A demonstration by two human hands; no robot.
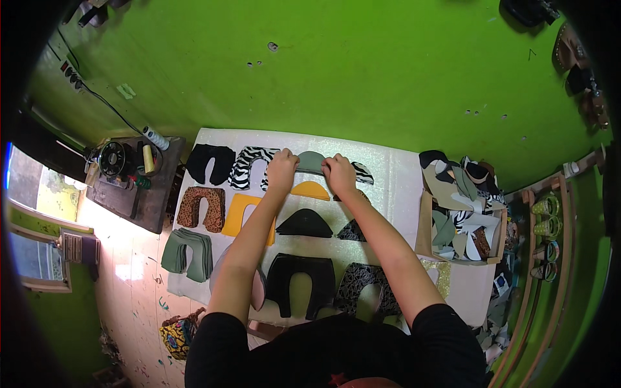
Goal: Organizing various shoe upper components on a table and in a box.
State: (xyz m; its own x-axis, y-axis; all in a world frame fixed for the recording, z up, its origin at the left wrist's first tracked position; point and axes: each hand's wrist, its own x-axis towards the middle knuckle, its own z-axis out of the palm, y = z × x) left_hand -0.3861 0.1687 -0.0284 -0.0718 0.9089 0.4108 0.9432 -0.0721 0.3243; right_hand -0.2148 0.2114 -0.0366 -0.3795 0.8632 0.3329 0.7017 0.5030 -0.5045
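At the far side of the white table (pixel 394 194), a grey-green half-moon stack of cut pieces (pixel 312 161) lies between my hands. My left hand (pixel 283 169) closes on its left end and my right hand (pixel 337 173) on its right end. Just nearer are a yellow half-moon piece (pixel 310 189) and a black one (pixel 304 224). A zebra-striped half-moon piece (pixel 363 172) shows beside my right hand. Left of my left hand lie zebra-striped U-shaped pieces (pixel 242 169). My right forearm partly covers a dark patterned half-moon piece (pixel 350 231).
More U-shaped stacks lie around: black (pixel 223 155), leopard-print (pixel 194 200), green (pixel 171 252), and large black (pixel 281 278). A box of scraps (pixel 424 226) stands at the right. A sewing machine table (pixel 152 207) is at the left, and a green wall (pixel 362 77) rises behind.
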